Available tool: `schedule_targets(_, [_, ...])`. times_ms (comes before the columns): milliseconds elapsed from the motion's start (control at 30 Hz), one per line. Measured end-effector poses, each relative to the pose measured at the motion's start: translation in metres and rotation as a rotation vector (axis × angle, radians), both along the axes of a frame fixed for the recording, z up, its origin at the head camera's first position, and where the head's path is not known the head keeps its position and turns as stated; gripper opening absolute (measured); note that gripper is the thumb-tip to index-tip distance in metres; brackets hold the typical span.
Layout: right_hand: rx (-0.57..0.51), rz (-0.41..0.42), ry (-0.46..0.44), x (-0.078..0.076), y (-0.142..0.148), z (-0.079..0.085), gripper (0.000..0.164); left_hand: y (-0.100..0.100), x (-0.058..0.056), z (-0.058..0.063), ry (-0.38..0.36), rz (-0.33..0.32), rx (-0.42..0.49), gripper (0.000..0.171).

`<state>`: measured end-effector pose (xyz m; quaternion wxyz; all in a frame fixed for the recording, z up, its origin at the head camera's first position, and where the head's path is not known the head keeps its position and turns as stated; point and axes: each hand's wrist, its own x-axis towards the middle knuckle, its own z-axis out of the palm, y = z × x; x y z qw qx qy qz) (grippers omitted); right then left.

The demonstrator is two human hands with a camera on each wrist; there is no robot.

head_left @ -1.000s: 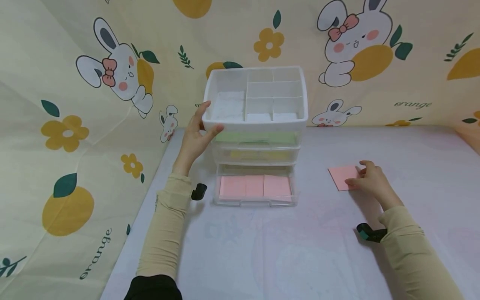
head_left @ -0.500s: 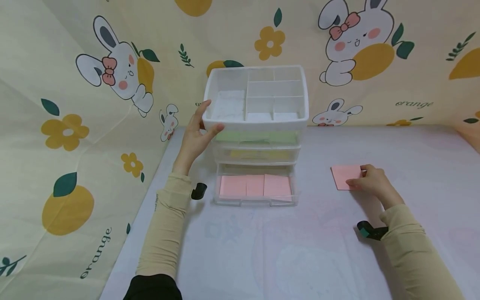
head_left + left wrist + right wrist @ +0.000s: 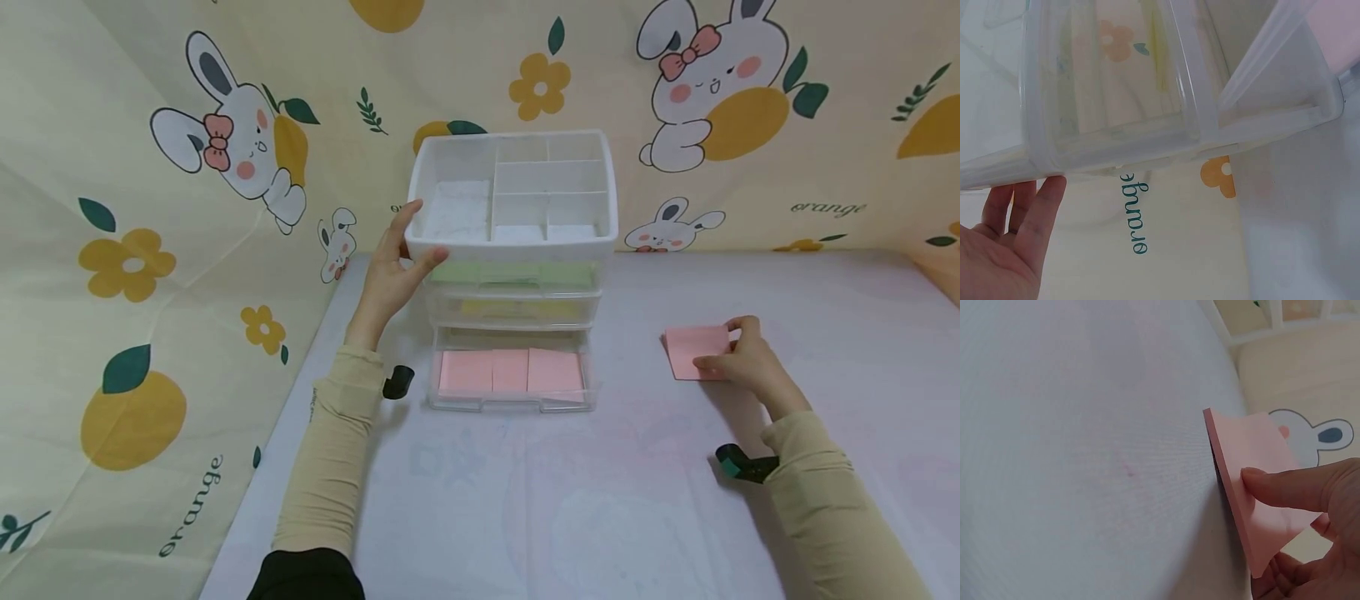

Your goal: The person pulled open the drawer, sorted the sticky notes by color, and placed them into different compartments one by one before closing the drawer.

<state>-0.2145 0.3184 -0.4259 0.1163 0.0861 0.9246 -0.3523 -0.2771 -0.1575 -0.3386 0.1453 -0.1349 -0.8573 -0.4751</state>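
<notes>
My right hand [image 3: 746, 362] pinches a pink sticky note pad [image 3: 693, 350], thumb on its face and fingers behind. In the right wrist view, the pad [image 3: 1257, 462] is a thin block tilted up from the table, a shadow under its edge. My left hand [image 3: 390, 279] grips the left front corner of a white drawer organizer [image 3: 517, 252], thumb on the front and fingers along the side. The left wrist view shows fingertips against its clear side. Its bottom drawer [image 3: 512, 407] is pulled out, with pink note pads [image 3: 510, 371] lying side by side in it.
Above the open drawer are two shut drawers, one with green contents [image 3: 517, 275] and one with yellow contents [image 3: 517, 310]. The divided top tray [image 3: 457, 208] holds nothing. A rabbit-print cloth [image 3: 465, 67] hangs behind and left of the pale table [image 3: 570, 500].
The right hand has shifted slightly right with the pink sticky note pad and tilted its far edge up. The left hand has stayed at the organizer's corner.
</notes>
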Motion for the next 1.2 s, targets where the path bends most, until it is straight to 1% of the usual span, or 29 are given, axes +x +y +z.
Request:
schedule_targets(100, [-0.006, -0.017, -0.005, 0.001, 0.001, 0.002, 0.089, 0.0, 0.0, -0.001, 0.0, -0.001, -0.001, 0.079])
schedule_targets(200, [0.004, -0.033, 0.038, 0.001, 0.002, 0.004, 0.088, 0.0, -0.001, -0.001, -0.004, 0.0, -0.002, 0.079])
schedule_targets(367, [0.083, -0.009, 0.18, 0.005, 0.006, 0.006, 0.061, 0.0, 0.0, -0.001, -0.007, 0.003, -0.002, 0.08])
schedule_targets(467, [0.108, -0.006, 0.246, 0.006, 0.008, 0.008, 0.049, 0.0, 0.0, -0.001, -0.003, 0.002, -0.001, 0.08])
schedule_targets(633, [0.094, -0.053, 0.279, 0.009, 0.007, 0.014, 0.04, 0.0, 0.0, -0.001, 0.001, 0.001, -0.003, 0.079])
schedule_targets(767, [0.024, -0.111, 0.267, 0.012, 0.007, 0.018, 0.038, 0.0, 0.001, 0.0, 0.003, 0.002, -0.011, 0.078])
schedule_targets(867, [-0.079, -0.14, 0.278, 0.014, 0.006, 0.021, 0.035, 0.0, 0.001, 0.0, 0.001, 0.002, -0.014, 0.079])
schedule_targets(967, [-0.159, -0.151, 0.308, 0.012, 0.009, 0.021, 0.029, 0.001, 0.002, 0.001, -0.007, 0.001, -0.012, 0.078])
schedule_targets(1067, [-0.251, -0.165, 0.329, 0.007, 0.014, 0.014, 0.02, 0.001, 0.002, 0.001, -0.011, 0.0, -0.01, 0.077])
schedule_targets(1100, [-0.267, -0.165, 0.335, 0.006, 0.014, 0.014, 0.017, 0.001, 0.002, 0.001, -0.01, -0.001, -0.009, 0.077])
schedule_targets(1200, [-0.314, -0.169, 0.338, 0.01, 0.006, 0.024, 0.014, 0.001, 0.002, 0.001, -0.005, -0.003, -0.009, 0.077])
